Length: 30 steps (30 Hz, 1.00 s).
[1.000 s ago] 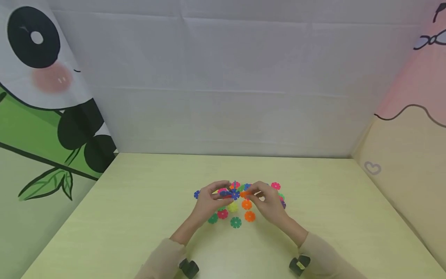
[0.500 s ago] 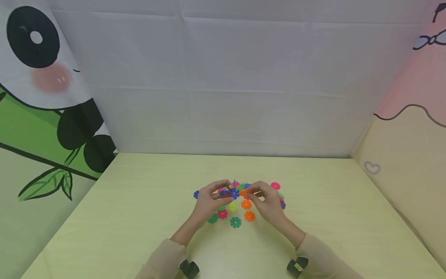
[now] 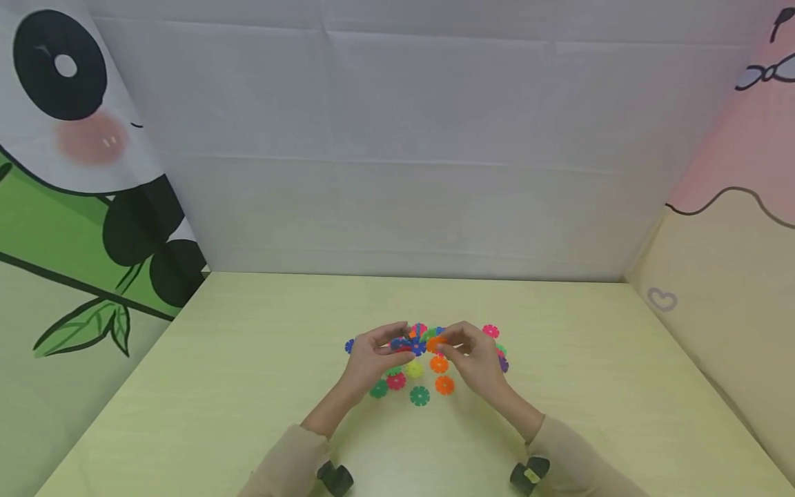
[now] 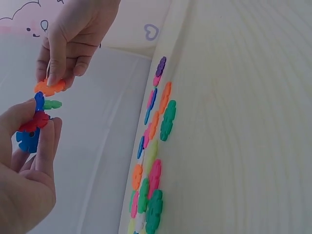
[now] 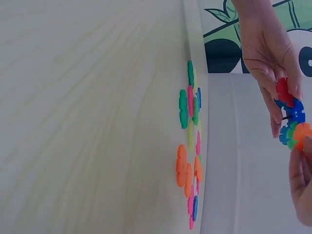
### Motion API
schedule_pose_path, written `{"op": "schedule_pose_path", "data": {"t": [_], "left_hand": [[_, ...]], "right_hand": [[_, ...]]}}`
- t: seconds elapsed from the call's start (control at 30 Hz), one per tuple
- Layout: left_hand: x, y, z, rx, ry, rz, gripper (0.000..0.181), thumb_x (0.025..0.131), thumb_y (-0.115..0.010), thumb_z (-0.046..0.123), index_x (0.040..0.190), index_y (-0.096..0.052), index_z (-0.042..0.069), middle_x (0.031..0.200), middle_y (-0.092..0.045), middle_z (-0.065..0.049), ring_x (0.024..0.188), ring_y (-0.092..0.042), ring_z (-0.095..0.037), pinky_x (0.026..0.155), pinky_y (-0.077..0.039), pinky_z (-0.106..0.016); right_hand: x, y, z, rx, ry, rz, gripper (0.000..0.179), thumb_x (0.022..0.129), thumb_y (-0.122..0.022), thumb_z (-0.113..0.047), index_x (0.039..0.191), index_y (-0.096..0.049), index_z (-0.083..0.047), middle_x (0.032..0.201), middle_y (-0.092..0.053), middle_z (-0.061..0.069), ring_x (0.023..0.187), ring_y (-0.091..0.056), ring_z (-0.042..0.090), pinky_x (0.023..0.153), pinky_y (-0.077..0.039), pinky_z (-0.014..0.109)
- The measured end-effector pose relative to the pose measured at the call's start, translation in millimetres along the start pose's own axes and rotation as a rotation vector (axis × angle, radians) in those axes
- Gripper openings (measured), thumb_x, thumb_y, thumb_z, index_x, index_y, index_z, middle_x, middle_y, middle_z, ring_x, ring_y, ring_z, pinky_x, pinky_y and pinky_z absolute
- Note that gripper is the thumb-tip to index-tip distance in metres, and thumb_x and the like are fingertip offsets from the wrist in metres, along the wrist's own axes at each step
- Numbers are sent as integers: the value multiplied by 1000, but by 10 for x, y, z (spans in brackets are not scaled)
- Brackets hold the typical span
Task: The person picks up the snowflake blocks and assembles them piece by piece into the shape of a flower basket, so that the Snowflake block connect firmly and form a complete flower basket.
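Note:
My left hand (image 3: 368, 362) grips a small joined cluster of notched plastic snowflake discs above the table. A red disc (image 4: 35, 123) lies between thumb and fingers, with a blue disc (image 4: 28, 140) below it. Another blue disc (image 5: 296, 114) stands at the cluster's right end, and a green disc (image 4: 51, 104) shows beside it. My right hand (image 3: 481, 362) pinches an orange snowflake disc (image 4: 49, 88) between thumb and fingertips. Its edge is right at the upright blue disc in the left wrist view. Fingers partly hide the pieces in both wrist views.
Loose snowflake discs in several colours lie below and around the hands. Nearest are a dark green disc (image 3: 419, 395) and an orange one (image 3: 444, 385). A pink disc (image 3: 491, 331) lies at the far right of the spread. A pale wall (image 3: 410, 172) closes off the table's back.
Both hands stay nearly in place. The orange disc in my right hand has tilted a little, so more of its face shows, and the cluster in my left hand has shifted very slightly.

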<state>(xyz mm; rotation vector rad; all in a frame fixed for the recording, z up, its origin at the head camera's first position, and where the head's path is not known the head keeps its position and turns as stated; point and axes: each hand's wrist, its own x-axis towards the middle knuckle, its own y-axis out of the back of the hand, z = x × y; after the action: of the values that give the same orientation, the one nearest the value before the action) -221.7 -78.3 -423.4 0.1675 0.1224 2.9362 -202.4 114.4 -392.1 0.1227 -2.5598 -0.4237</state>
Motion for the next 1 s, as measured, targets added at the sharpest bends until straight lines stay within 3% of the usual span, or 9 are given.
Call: {"op": "schedule_pose_path", "data": {"t": [0.1,0.37,0.6,0.77,0.87,1.0], "left_hand": [[-2,-3,6,11,4,-2,53,75,-75,15,123,-56,9,117,-59,-12,100,-62,-23,79,-52,-29],[-33,-47,70,20,-28,8,52,76,-73,12,124,-54,6,122,-56,-15,103,-60,-25,77,-53,-29],[-52,-95,116,27,-41,22,51,76,-72,8,124,-53,4,126,-53,-15,107,-57,-29,76,-53,-28],[-51,-32,118,34,-44,-89,53,79,-70,12,127,-48,7,122,-52,-13,99,-61,-26,76,-53,-29],[-32,38,101,36,-25,-200,56,82,-67,14,132,-42,11,127,-48,-12,106,-57,-28,80,-52,-32],[-4,100,62,54,14,-288,61,82,-67,15,136,-40,15,131,-46,-12,110,-52,-29,82,-51,-33]], "right_hand": [[-4,-15,45,21,6,18,14,75,-67,9,86,-60,4,80,-64,13,71,-63,21,61,-53,24],[7,-79,295,-31,130,42,16,74,-69,4,85,-62,-4,77,-66,4,69,-64,17,60,-53,24],[-8,-42,30,-29,86,39,13,74,-67,10,83,-60,4,75,-64,14,67,-63,25,60,-53,24],[14,14,264,21,110,-73,13,77,-66,5,86,-59,0,79,-64,11,71,-64,20,66,-53,24],[30,55,397,63,110,-146,13,78,-65,4,88,-59,-2,82,-65,10,75,-64,18,69,-53,25],[57,80,475,93,124,-229,13,79,-63,6,88,-60,-2,82,-64,11,78,-64,22,71,-54,27]]}}
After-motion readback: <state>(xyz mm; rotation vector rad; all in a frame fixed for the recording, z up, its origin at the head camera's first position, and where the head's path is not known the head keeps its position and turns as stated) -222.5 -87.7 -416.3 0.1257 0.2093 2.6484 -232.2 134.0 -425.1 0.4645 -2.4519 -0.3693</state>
